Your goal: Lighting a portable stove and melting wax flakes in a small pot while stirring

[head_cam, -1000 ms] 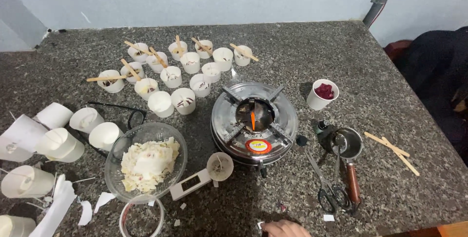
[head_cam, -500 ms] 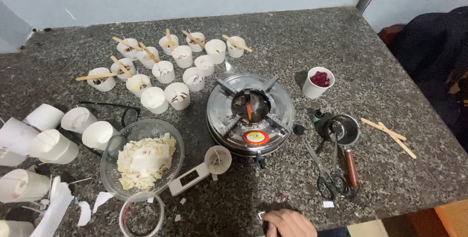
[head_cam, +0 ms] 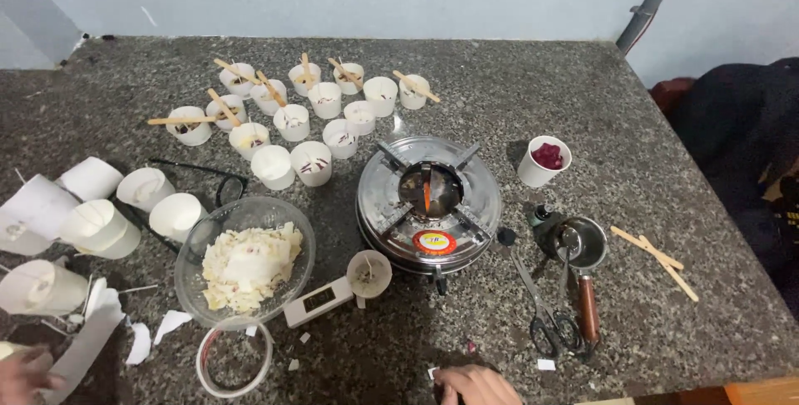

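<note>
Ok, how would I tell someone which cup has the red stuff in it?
Start at the round silver metal stove in the middle of the speckled stone table. Just right of it, toward the wall, one white paper cup stands alone. Only it holds dark red bits.

speckled granite counter (head_cam: 541, 89) is loaded w/ small white cups (head_cam: 291, 122), round steel stove (head_cam: 429, 203), glass bowl (head_cam: 246, 259), scissors (head_cam: 543, 315), wooden sticks (head_cam: 656, 252).

i see a speckled grey granite table (head_cam: 583, 97). a silver stove (head_cam: 429, 205) shows an orange flame, with a red-and-yellow sticker at its six o'clock. at two o'clock, a white cup (head_cam: 543, 162) holds dark red bits. pale cream flakes fill the clear bowl (head_cam: 246, 262).
</note>
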